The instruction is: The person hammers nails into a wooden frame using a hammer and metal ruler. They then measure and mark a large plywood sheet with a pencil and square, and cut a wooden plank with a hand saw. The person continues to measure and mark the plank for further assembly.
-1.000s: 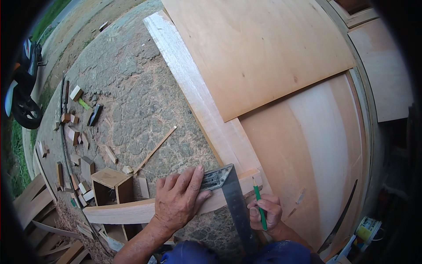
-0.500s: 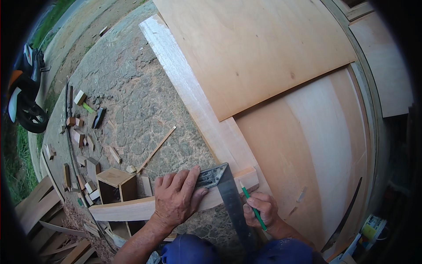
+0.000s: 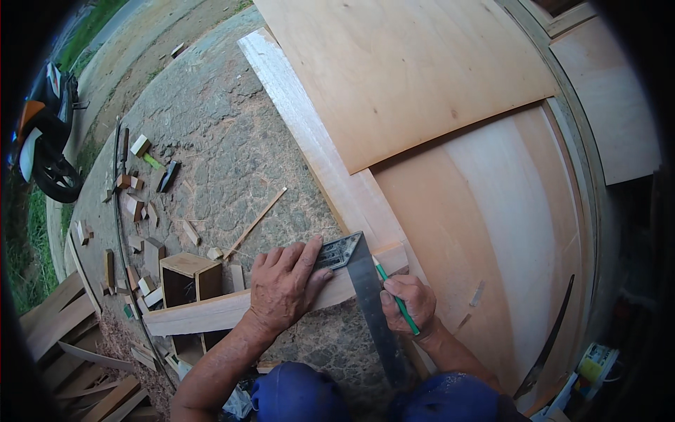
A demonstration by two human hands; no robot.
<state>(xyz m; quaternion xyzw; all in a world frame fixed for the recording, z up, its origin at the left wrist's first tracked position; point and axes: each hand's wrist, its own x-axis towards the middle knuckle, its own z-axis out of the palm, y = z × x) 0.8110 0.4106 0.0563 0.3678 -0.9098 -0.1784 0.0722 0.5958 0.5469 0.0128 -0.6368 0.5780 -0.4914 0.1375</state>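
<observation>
My left hand [image 3: 285, 288] is closed around the dark handle of a try square [image 3: 340, 251], pressing it against a curved strip of pale wood [image 3: 200, 314]. The square's metal blade [image 3: 373, 320] crosses the strip and points toward my knees. Just right of the blade, my right hand [image 3: 415, 304] grips a green pencil [image 3: 409, 320], its tip on or very near the strip's upper face beside the blade's edge. The strip's right end lies over a long pale board [image 3: 309, 130]. Its left part rests on a small open wooden box [image 3: 188, 266].
A plywood sheet [image 3: 422, 77] overlies a larger wooden panel [image 3: 492, 190] at the right. A handsaw blade [image 3: 548, 344] lies on that panel. Wood offcuts [image 3: 133, 204] and a thin stick [image 3: 256, 221] litter the rough ground at left. A motorbike [image 3: 53, 141] stands far left.
The pencil tip has shifted left, closer to the square's blade. My left hand still holds the square on the strip. The whole view has tilted slightly.
</observation>
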